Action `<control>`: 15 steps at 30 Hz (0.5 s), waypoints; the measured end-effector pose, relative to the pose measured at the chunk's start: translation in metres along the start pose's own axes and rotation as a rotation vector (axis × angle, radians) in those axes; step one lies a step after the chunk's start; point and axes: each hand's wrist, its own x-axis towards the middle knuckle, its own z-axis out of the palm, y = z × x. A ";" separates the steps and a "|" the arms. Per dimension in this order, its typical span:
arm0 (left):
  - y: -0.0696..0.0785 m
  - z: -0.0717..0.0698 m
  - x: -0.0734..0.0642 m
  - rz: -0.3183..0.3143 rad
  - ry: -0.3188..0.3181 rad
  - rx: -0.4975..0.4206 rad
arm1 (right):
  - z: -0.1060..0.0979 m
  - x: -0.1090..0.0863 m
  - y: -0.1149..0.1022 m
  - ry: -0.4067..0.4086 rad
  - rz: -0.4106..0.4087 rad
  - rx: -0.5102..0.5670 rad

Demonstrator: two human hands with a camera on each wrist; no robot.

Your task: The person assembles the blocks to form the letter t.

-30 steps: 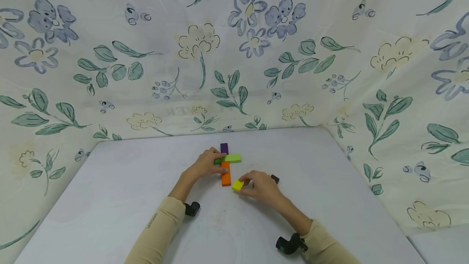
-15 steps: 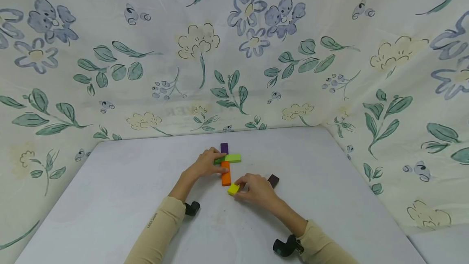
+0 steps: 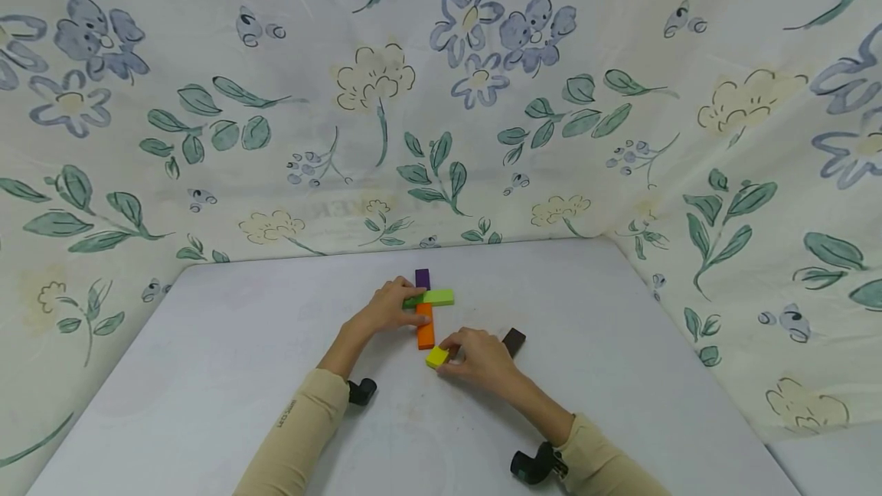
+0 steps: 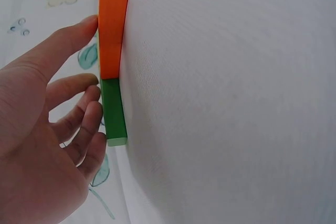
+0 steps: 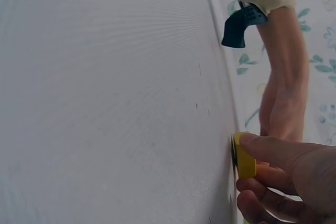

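My right hand pinches a yellow block between thumb and fingers, low over the table near the front end of an orange block. In the right wrist view the thumb lies on the yellow block. My left hand rests its fingertips on the laid blocks: its thumb touches the orange block, and its other fingers are at the dark green block. A lime green block continues the dark green one to the right. Behind them lies a purple block.
A dark brown block lies on the white table, just beyond the right hand. Floral cloth hangs behind the table and along its sides. Each wrist wears a black camera, such as the right one.
The right hand has carried the yellow block left and slightly toward the front, near the orange block's end. More of the dark brown block shows now. The left hand stays in place.
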 end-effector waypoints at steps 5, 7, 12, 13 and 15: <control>0.001 -0.001 -0.001 -0.003 -0.001 -0.011 | 0.001 0.000 0.000 0.004 0.003 -0.009; 0.002 -0.002 -0.002 -0.005 -0.001 -0.016 | 0.001 0.000 -0.001 0.009 -0.001 -0.011; 0.002 -0.001 -0.002 -0.004 0.000 -0.016 | 0.001 0.000 -0.002 0.014 -0.001 -0.005; 0.002 -0.001 -0.001 -0.004 0.000 -0.017 | 0.001 0.000 -0.003 0.014 0.001 -0.006; 0.001 0.000 -0.001 -0.001 0.000 -0.017 | 0.001 0.001 -0.003 0.011 0.007 -0.006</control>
